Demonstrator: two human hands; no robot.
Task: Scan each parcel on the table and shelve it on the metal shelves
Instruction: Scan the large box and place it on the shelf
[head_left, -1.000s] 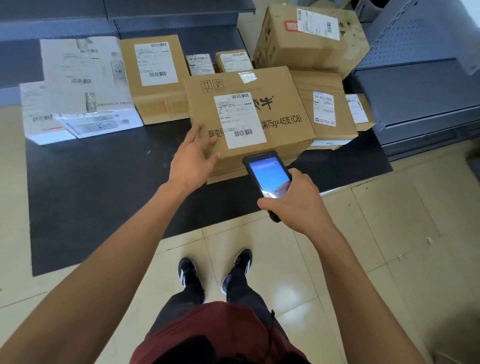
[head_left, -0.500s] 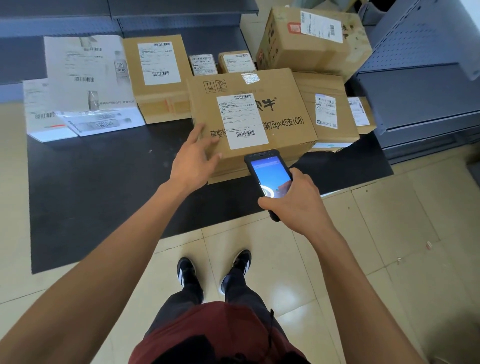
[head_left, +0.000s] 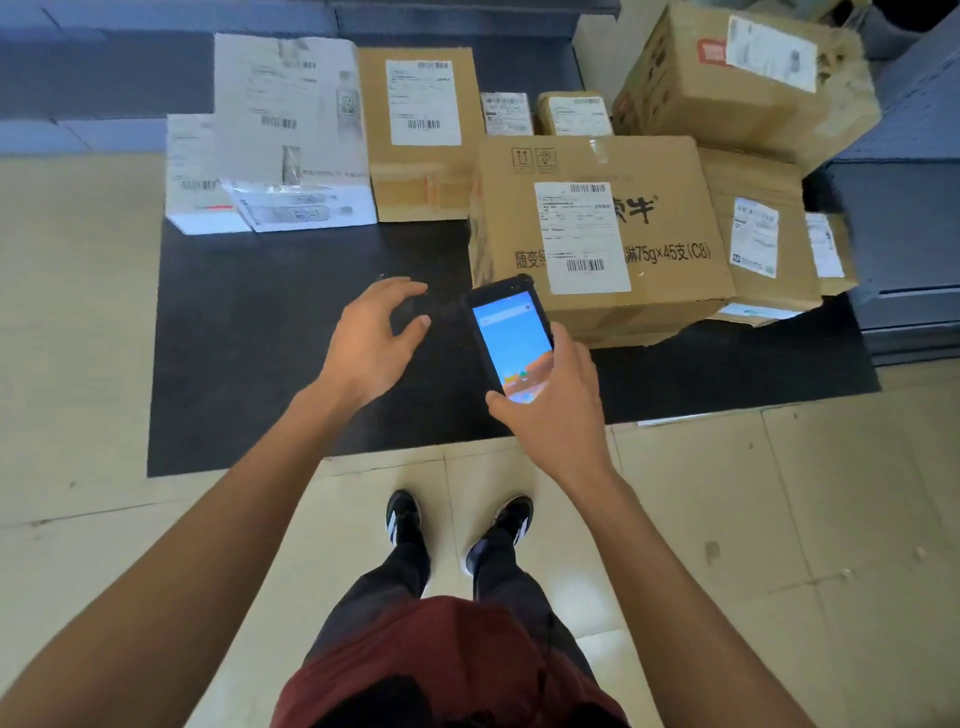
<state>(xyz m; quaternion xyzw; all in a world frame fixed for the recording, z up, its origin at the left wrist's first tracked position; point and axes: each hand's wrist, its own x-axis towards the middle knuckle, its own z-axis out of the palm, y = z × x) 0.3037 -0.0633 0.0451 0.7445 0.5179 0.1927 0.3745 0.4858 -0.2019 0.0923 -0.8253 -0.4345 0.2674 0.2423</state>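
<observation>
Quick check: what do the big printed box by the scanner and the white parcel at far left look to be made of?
Big printed box: brown corrugated cardboard, matte, with a creased, ragged bottom edge and a white paper label. White parcel: seemingly a white carton, its glossy patches suggesting clear tape or film; too blurred for certainty.

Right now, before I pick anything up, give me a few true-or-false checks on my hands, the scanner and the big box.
1. The right hand holds the handheld scanner. True.
2. The left hand rests on the big printed box. False: it hovers open over the dark mat, clear of the box.
3. The scanner's screen is dark. False: it is lit blue.
4. The big printed box has a white label with barcodes on top. True.
5. The white parcels lie right of the big box. False: they lie to its left.
</observation>
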